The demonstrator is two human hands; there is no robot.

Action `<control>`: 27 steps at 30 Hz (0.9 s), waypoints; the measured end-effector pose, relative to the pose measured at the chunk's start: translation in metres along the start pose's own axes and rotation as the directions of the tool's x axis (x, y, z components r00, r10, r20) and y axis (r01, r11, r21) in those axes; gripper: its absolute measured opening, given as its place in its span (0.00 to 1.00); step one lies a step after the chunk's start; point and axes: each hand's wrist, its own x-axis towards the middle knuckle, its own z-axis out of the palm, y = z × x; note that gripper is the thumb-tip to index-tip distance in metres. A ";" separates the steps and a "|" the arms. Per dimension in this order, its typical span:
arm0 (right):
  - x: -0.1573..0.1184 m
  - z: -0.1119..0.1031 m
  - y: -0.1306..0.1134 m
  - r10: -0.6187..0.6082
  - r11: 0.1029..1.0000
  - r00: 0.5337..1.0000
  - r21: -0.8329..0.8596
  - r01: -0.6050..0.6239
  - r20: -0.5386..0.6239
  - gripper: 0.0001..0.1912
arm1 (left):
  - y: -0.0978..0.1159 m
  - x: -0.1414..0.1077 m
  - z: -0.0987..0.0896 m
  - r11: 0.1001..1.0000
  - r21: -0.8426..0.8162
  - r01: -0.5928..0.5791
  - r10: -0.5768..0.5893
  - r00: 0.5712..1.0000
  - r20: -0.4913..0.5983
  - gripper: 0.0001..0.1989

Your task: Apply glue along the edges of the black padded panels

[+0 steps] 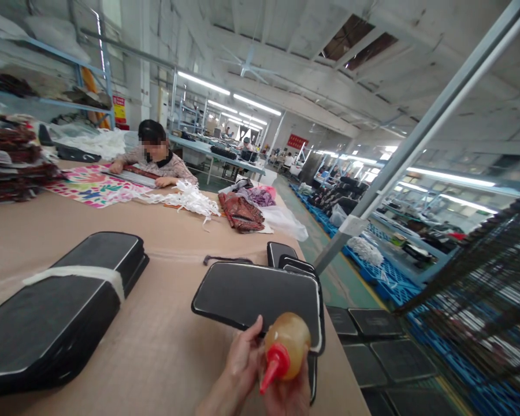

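Left hand (239,359) grips the near edge of a black panel (253,293) above the right side of the tabletop (169,346) while the right hand (289,396) clasps a squeeze bottle (298,341), seemingly a readying step whose next move calls for a steady panel.

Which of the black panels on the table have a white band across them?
The black stack at lower left: a white band crosses its top. None shows on the panel in the left hand or the panels beyond.
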 end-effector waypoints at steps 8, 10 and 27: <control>0.010 -0.015 -0.010 0.049 0.998 0.999 0.047 -0.049 0.020 0.19 | 0.017 -0.053 -0.055 0.915 0.379 0.134 -0.218 0.958 0.188 0.14; 0.007 -0.013 -0.010 0.051 0.998 0.999 0.044 -0.052 0.012 0.16 | 0.050 -0.064 -0.054 0.812 0.576 0.094 -0.224 0.961 0.160 0.11; -0.009 -0.020 -0.003 0.117 0.967 0.992 -0.224 -0.125 -0.046 0.22 | 0.167 0.031 0.015 0.331 0.898 -0.291 -0.181 0.914 0.363 0.16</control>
